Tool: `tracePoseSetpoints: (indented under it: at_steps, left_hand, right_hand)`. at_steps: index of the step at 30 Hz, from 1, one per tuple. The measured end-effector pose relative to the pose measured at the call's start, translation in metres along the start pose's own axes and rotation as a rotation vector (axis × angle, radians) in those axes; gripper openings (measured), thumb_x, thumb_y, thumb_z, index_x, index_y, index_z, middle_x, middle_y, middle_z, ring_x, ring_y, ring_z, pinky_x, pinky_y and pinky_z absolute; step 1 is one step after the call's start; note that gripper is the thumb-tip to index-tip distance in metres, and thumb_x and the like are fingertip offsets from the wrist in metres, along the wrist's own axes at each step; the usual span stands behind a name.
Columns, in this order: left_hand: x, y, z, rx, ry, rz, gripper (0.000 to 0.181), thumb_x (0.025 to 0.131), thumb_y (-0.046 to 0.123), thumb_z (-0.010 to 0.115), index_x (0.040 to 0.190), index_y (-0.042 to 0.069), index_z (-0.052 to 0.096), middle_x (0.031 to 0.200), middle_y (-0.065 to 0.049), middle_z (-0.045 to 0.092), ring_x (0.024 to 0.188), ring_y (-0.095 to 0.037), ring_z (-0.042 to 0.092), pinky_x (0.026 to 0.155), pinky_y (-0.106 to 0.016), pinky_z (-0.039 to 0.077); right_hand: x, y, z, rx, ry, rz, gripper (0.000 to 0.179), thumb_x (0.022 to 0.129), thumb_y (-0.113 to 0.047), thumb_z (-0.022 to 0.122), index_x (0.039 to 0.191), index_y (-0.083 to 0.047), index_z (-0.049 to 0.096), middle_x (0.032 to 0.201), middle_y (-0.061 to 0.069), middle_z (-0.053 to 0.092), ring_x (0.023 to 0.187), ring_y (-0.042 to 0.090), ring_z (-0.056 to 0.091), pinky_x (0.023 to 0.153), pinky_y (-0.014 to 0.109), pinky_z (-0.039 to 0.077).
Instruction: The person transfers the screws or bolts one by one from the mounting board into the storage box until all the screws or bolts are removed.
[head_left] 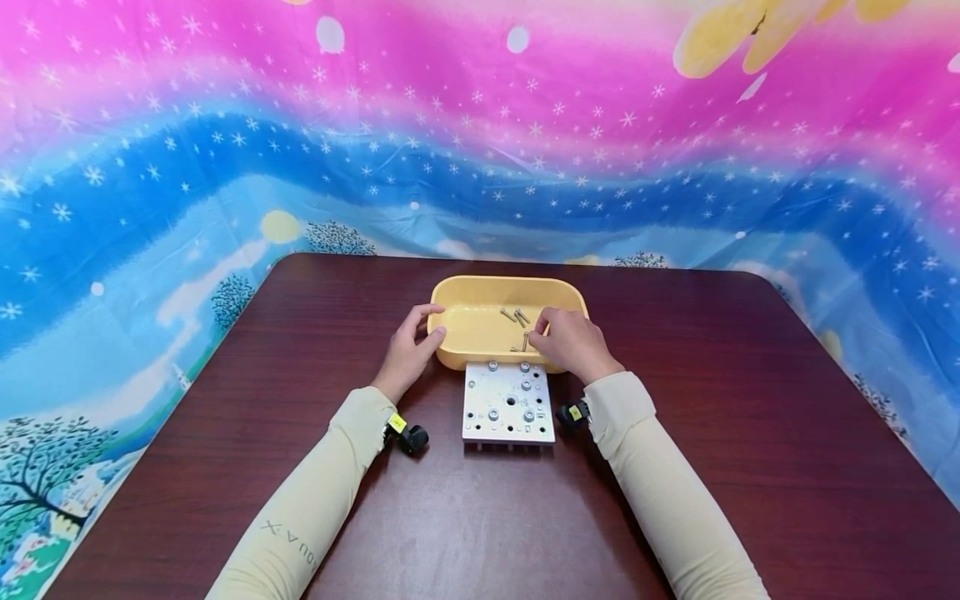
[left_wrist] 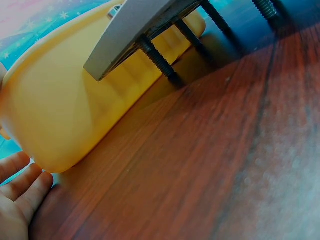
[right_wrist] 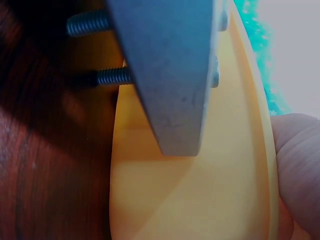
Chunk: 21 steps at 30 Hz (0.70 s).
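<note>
My left hand [head_left: 411, 346] rests at the left end of a yellow plastic bin [head_left: 468, 357], fingers spread and fairly straight against its wall. Reaching over the near right rim, my right hand [head_left: 573, 340] has its thumb and fingertips bent together low in the bin, right beside a small metal screw [head_left: 525, 342]. I cannot tell whether the fingers pinch one. More loose screws [head_left: 520, 317] lie on the bin's floor. Between the wrists, in front of the bin, stands a silver metal plate [head_left: 504, 392] with holes and several socket-head bolts [head_left: 493, 414].
Threaded bolt shanks [left_wrist: 160, 60] stick out below the plate and hold it above the dark reddish wooden table [head_left: 300, 400]. The plate's far edge is close against the bin. A colourful printed cloth [head_left: 480, 167] hangs behind the table. Small black cameras [head_left: 411, 437] sit on both wrists.
</note>
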<state>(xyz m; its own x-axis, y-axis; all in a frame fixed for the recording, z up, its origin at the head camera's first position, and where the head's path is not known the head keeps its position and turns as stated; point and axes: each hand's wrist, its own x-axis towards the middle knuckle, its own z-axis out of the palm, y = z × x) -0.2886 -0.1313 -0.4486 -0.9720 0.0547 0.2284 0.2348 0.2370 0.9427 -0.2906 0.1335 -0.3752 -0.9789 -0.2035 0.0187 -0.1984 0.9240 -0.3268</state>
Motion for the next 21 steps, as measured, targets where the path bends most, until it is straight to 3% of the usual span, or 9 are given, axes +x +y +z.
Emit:
tracePoseSetpoints:
  at_steps: [12, 21]
  left_hand:
    - [0.0007, 0.0, -0.0004, -0.001, -0.01, 0.003, 0.038, 0.095, 0.022, 0.059, 0.132, 0.015, 0.052, 0.135, -0.005, 0.053, 0.119, -0.022, 0.053, 0.096, -0.045, 0.046]
    - [0.0007, -0.0007, -0.0006, 0.0, -0.005, 0.006, 0.037, 0.096, 0.021, 0.059, 0.132, 0.016, 0.052, 0.135, -0.005, 0.052, 0.12, -0.023, 0.053, 0.096, -0.046, 0.045]
  right_hand:
    - [-0.0018, 0.0001, -0.0028, 0.052, 0.011, -0.02, 0.014, 0.088, -0.027, 0.061, 0.09, -0.014, 0.06, 0.057, 0.001, 0.047, 0.05, 0.018, 0.044, 0.053, 0.035, 0.038]
    - [-0.0055, -0.007, -0.0095, 0.11, 0.023, -0.046, 0.015, 0.088, -0.025, 0.063, 0.094, -0.012, 0.059, 0.069, 0.004, 0.059, 0.059, 0.019, 0.052, 0.053, 0.034, 0.042]
